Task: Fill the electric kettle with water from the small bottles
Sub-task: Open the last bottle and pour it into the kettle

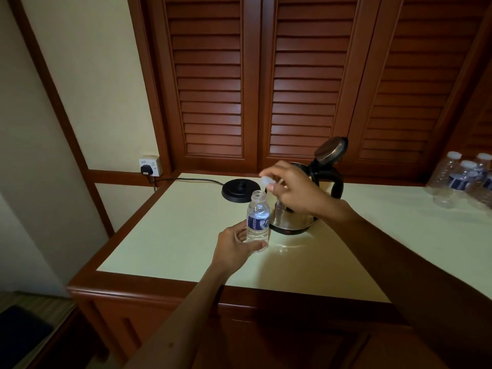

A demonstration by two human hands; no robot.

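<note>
A wall socket [150, 166] with a black plug sits at the far left, at about 10 o'clock from the bottle, its cord running to the round black kettle base [241, 189] on the pale countertop [170, 235]. Just right of the base, the person's left hand [234, 247] grips the lower body of an open small bottle [257, 223], thumb and fingers curled round it; the bottle stands upright on the counter, its long axis vertical, mouth uncovered and water showing inside. At roughly 1 o'clock from the bottle's mouth, the right hand [292, 191] pinches the white cap [266, 180] between thumb and fingertips, lifted clear of the neck. The steel kettle [292, 219] stands off its base, just beside the bottle at 3 o'clock, lid [331, 150] tipped up and open toward 12 o'clock, though the right hand hides most of its opening. The pour appears to turn on this: the kettle's mouth lies up and to the right of the bottle, so the left hand, already holding it, is the nearer one to lift and tilt it that way. At the far right, 3 or more capped bottles [463, 179] wait.
</note>
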